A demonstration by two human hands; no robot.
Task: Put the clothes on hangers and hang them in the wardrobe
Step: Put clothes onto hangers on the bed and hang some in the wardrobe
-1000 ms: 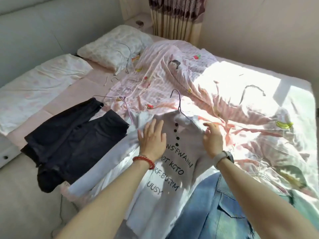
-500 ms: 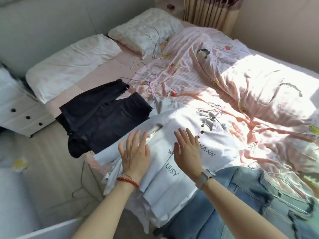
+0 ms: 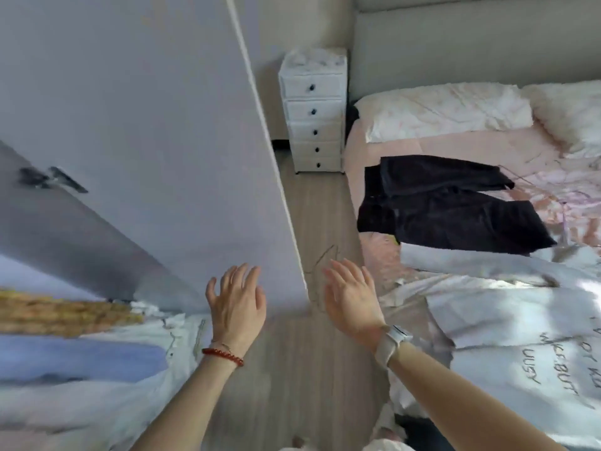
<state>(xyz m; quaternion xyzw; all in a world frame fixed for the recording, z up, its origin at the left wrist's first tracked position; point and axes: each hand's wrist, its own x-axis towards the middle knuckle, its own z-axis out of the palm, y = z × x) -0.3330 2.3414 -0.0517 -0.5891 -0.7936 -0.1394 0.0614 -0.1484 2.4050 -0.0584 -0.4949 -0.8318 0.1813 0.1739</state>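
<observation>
While both hands hover empty over the floor [image 3: 286, 369], left hand [image 3: 236, 302] and right hand [image 3: 353, 296] fingers spread, white printed shirt [image 3: 520, 327] on bed [image 3: 367, 148] at right, wardrobe door [image 3: 146, 141] left.

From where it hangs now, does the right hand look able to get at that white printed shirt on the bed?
Probably yes. The right hand is open and holds nothing, and the white printed shirt lies just beside it on the bed edge, with nothing between them.

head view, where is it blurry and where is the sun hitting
Head view: motion blur smears the dark wardrobe door handle and the yellow woven garment at left; sunlight washes out the white lettered shirt on the bed; the white drawer unit stays fairly sharp.
</observation>
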